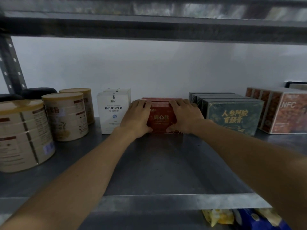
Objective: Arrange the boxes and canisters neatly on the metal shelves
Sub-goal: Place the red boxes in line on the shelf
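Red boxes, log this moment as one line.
item: red boxes, between white boxes and green boxes | left hand: holds left side | right hand: holds right side

On the shelf [157, 163] I see 3 canisters [64, 116] at the far left, lined from front to back. Just right of them stand upright boxes [113, 112], one behind another. Next to the right, the centre boxes [162, 121] sit deep on the shelf, my left hand [137, 117] gripping their left end and my right hand [184, 116] their right end. Further right come 4 boxes in file [232, 118], then the NFC boxes [285, 113] at the far right. An upper shelf [149, 25] lies overhead; packets [217, 217] lie on the level below.
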